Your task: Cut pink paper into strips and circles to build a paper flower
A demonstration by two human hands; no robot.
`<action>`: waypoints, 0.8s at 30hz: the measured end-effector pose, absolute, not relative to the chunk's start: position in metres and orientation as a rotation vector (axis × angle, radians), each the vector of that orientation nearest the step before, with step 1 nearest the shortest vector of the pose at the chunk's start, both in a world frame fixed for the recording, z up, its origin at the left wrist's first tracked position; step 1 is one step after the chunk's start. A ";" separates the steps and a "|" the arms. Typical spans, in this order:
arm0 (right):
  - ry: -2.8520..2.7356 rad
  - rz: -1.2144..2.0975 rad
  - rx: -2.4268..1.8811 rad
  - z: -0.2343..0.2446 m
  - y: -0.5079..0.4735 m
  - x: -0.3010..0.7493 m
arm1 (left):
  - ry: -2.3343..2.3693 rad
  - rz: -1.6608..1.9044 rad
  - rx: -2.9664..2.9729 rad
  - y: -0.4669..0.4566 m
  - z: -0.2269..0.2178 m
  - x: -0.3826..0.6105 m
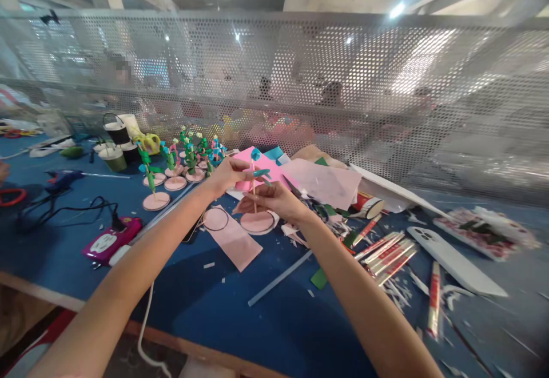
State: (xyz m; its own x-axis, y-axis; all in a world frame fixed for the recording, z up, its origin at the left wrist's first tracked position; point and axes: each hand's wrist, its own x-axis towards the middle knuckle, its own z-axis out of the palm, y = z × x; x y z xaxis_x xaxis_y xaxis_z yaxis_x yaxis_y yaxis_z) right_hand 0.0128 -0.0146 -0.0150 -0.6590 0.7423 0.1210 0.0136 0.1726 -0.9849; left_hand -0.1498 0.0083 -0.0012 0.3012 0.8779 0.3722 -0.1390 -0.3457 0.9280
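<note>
A thin pale stick (255, 203) stands upright on a round pink base (257, 223), with a small blue paper piece (256, 154) at its top. My left hand (229, 174) reaches in from the left, fingers pinched at a teal paper strip (261, 173) against the stick. From the other side my right hand (277, 199) closes its fingers around the stick, just above the base. A flat pink paper piece (240, 246) and a pink disc (215, 218) with a dark rim lie left of the base.
Several finished paper plants (155, 199) on pink discs stand to the left. Beyond are a pink power socket (112, 241) and a glue gun (64, 180). Wrapped sticks (388, 255), a white phone (457, 259) and paper scraps lie right. A perforated metal screen (274, 69) closes the back.
</note>
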 end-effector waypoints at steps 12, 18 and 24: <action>-1.730 1.286 -0.924 -0.010 -0.018 0.011 | 0.805 1.295 1.590 0.007 0.001 -0.149; -1.778 1.699 -0.652 -0.011 -0.018 0.015 | 0.656 1.182 1.452 0.003 0.002 -0.149; -1.853 1.278 -0.886 -0.015 -0.013 0.014 | 0.850 1.333 1.544 0.006 0.001 -0.147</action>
